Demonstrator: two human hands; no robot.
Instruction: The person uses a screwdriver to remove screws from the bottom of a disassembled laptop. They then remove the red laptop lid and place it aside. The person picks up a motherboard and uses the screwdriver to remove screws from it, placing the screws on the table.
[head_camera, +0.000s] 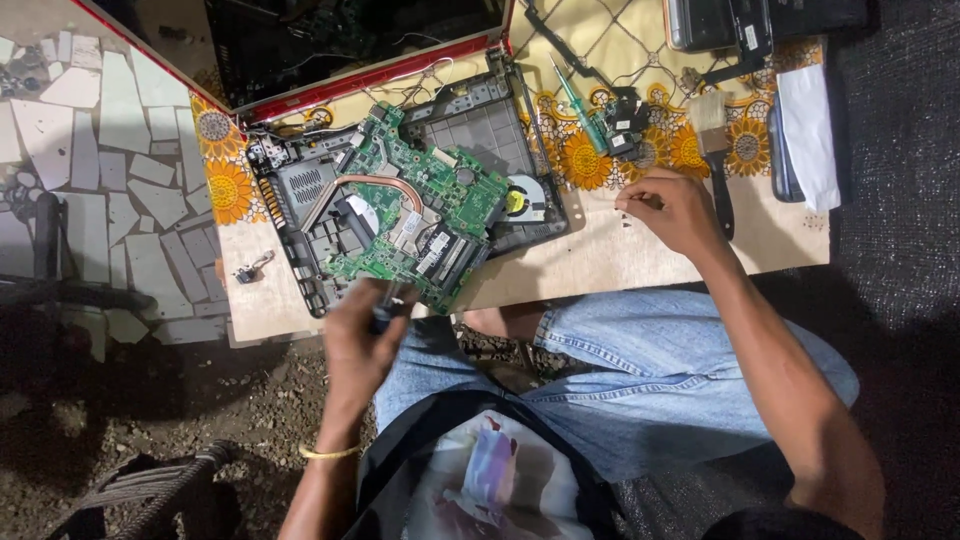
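Head view: left hand (358, 340) clamped on screwdriver (385, 315); right hand (672, 208) fingertips pinched, touching table (600, 255).

Bare table strip (600, 262) between motherboard (410, 205) and right hand (672, 208); paintbrush (716, 150), screwdriver (580, 105) beyond.

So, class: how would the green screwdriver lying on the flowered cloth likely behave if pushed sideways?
The green screwdriver has a round, slim handle, so it would probably roll. It looks stiff and light. The flowered cloth beneath might slow it a little.
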